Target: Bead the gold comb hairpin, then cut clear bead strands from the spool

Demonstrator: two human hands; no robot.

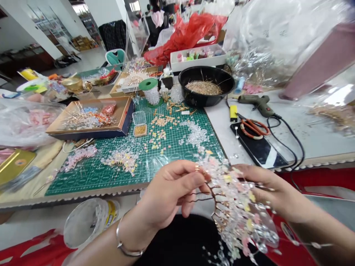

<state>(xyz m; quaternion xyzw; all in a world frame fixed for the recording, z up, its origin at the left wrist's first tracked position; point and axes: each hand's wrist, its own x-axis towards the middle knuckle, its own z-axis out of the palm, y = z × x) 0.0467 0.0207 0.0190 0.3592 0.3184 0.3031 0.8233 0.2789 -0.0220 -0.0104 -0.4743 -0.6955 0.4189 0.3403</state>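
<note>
A beaded floral hairpiece, with clear beads, pink and yellow flowers and a copper-coloured wire spine, is held above my lap, in front of the table edge. My left hand pinches the wire at its upper left end between thumb and fingers. Behind the beads on the right, my right hand supports the piece, its fingertips partly hidden. On the green cutting mat lie clear beads, small flowers and another beaded piece.
A cardboard box of beaded stems sits left. Behind the mat are a green spool and a black bowl of wires. To the right lie a glue gun, scissors and a phone. A bucket stands below.
</note>
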